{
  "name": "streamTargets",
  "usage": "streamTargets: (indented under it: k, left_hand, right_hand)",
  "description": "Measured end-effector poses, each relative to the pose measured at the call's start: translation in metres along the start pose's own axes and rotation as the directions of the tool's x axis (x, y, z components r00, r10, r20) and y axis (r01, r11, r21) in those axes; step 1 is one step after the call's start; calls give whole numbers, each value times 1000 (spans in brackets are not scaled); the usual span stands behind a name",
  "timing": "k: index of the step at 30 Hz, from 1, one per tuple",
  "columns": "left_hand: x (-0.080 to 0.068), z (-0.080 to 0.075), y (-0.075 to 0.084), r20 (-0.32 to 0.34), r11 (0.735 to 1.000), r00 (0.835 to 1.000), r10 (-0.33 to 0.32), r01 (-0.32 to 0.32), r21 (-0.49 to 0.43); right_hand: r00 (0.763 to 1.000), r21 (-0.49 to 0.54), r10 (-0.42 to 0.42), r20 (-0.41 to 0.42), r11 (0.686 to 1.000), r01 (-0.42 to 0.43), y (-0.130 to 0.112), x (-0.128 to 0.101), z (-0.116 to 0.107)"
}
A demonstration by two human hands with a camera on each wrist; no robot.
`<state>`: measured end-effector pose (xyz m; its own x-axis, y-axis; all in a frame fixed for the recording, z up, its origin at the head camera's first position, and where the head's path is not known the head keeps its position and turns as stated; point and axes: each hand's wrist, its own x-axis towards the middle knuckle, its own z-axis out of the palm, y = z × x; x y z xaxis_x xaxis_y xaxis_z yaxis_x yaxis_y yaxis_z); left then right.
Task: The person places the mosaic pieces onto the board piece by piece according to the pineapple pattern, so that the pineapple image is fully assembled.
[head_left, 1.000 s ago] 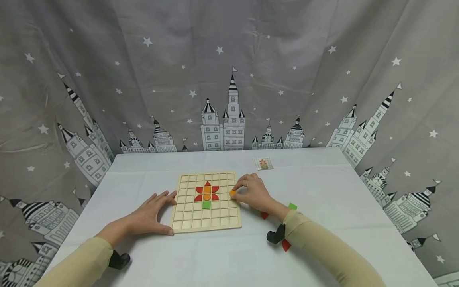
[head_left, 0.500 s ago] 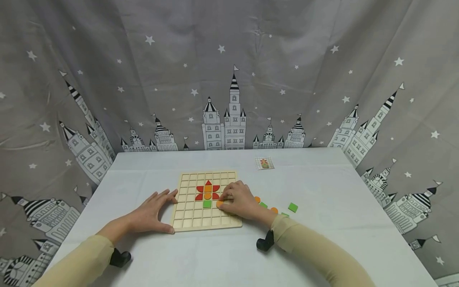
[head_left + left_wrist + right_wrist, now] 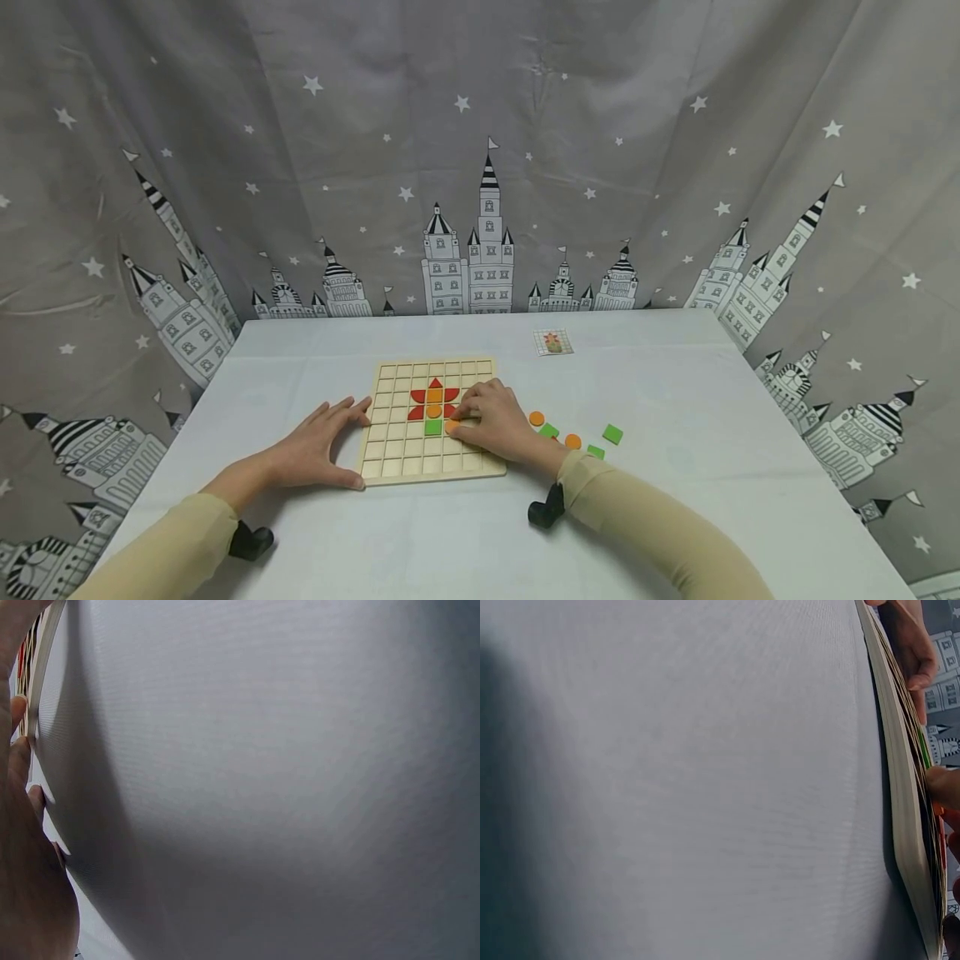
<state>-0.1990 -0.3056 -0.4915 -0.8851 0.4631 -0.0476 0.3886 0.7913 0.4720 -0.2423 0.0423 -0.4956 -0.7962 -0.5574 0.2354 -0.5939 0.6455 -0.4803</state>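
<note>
A wooden grid board lies flat on the white table. On it sits a flower of red triangles, an orange piece and a green square. My right hand is over the board's right half and pinches a small orange piece just right of the green square. My left hand lies flat with straight fingers against the board's left edge. In the right wrist view the board's edge shows side-on. The left wrist view shows the left hand and the tablecloth.
Loose orange discs and green squares lie on the table right of the board. A small picture card lies further back. A grey curtain with castles and stars hangs behind the table.
My right hand has carried the orange piece from the board's right edge leftward to the cell beside the green square. Loose pieces it covered now show. The left hand has stayed still.
</note>
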Motion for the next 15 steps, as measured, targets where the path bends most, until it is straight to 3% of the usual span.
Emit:
streamTargets:
  k: [15]
  left_hand:
    - [0, 1, -1, -6, 1000, 1000, 1, -1, 7]
  right_hand:
    - [1000, 6, 7, -10, 1000, -7, 2, 0, 2]
